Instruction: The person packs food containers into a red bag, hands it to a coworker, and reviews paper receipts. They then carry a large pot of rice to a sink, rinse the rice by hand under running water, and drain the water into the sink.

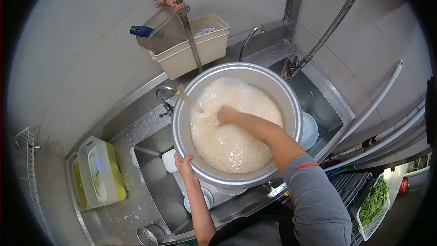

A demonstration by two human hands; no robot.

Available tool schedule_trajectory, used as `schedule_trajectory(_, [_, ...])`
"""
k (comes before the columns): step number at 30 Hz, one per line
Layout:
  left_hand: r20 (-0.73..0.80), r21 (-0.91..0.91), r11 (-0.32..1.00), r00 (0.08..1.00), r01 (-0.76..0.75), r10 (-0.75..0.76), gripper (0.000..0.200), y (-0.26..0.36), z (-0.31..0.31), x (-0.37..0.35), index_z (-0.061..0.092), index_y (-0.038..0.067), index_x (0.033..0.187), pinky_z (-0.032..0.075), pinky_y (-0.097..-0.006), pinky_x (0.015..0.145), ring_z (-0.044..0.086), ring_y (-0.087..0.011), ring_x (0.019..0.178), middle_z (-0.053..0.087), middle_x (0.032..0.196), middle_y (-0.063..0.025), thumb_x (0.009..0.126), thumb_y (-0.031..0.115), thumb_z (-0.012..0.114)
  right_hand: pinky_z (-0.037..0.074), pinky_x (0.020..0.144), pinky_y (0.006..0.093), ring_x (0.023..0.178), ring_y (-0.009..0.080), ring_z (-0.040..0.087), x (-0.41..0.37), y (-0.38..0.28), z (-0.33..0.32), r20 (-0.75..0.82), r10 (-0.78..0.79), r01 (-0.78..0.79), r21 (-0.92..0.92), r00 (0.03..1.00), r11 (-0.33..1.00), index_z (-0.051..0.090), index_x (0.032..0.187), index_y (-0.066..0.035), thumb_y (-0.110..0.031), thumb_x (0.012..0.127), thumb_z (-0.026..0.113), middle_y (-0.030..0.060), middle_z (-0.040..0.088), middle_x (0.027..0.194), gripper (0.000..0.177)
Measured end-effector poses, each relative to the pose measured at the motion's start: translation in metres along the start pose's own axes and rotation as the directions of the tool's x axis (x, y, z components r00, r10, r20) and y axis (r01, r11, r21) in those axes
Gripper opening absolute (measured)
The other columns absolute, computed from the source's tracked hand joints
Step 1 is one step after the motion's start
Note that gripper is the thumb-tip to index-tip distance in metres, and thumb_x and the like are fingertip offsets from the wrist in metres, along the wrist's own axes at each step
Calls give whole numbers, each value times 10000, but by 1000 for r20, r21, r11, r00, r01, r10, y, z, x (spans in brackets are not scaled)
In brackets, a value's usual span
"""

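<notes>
A large round aluminium pot [297, 123] rests over the sink, filled with rice [232, 148] in cloudy water. My left hand [184, 166] grips the pot's rim at the near left side. Dipped into the rice near the middle of the pot is my right hand [226, 115]; its fingers are sunk in the rice and water, so their pose is hidden. Water runs into the pot from a curved faucet [165, 96] with a short yellowish hose end, just left of my right hand.
Behind the pot stands a beige plastic bin [207, 48] with utensils. A second faucet [251, 41] rises at the back. Bowls [310, 131] sit in the sink under the pot. Left on the counter are a yellow-tinted container [111, 173] and a metal cup [150, 235]. Green vegetables [374, 202] lie in a basket at right.
</notes>
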State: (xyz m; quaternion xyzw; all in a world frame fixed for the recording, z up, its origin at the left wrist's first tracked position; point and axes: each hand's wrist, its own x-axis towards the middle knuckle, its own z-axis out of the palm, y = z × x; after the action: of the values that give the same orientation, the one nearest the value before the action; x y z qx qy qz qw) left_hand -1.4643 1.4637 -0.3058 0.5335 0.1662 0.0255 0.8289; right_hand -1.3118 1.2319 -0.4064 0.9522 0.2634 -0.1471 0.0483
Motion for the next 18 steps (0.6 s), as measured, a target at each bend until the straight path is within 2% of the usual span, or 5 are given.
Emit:
schedule_trajectory(6, [-12, -10, 1000, 1000, 12, -12, 358, 0, -3, 2, 478, 26, 941, 430, -272, 668, 523, -174, 731, 541, 831, -75, 592, -49, 488, 332, 934, 426, 1157, 265, 422, -55, 75, -26, 96, 241, -237, -51, 966, 970, 265, 1348, -224, -619, 716, 488, 106, 428, 1276, 778])
schedule_trajectory(8, [0, -18, 1000, 1000, -8, 8, 366, -5, -6, 6, 480, 22, 949, 432, -273, 674, 525, -177, 734, 544, 833, -81, 591, -50, 492, 250, 987, 466, 1230, 284, 325, -88, 85, -62, 434, 238, -393, 312, 869, 865, 147, 1379, -220, -681, 673, 499, 149, 340, 1336, 914])
schedule_trajectory(12, [-8, -20, 999, 999, -37, 37, 365, 0, 1, 3, 480, 15, 949, 434, -272, 672, 526, -180, 727, 547, 841, -88, 591, -53, 498, 209, 1027, 417, 1247, 345, 271, -146, 74, -20, 623, -26, -457, 602, 782, 655, 112, 1351, 17, -698, 593, 582, 259, 275, 1333, 1142])
schedule_trajectory(15, [1, -42, 998, 999, -37, 37, 351, -6, -4, 6, 481, 15, 938, 433, -272, 662, 525, -178, 717, 545, 837, -86, 594, -54, 497, 225, 1021, 400, 1233, 359, 279, -177, 21, -10, 686, -314, -251, 591, 656, 767, 273, 1281, 61, -601, 586, 647, 254, 269, 1336, 1030])
schedule_trajectory(18, [-7, -38, 999, 1000, -29, 28, 337, -1, -2, 3, 482, 16, 925, 431, -270, 649, 525, -172, 711, 543, 833, -83, 596, -55, 496, 311, 947, 404, 1149, 350, 375, -163, -51, 3, 543, -501, 470, 207, 675, 858, 545, 1062, 23, -349, 597, 655, 251, 412, 1223, 605])
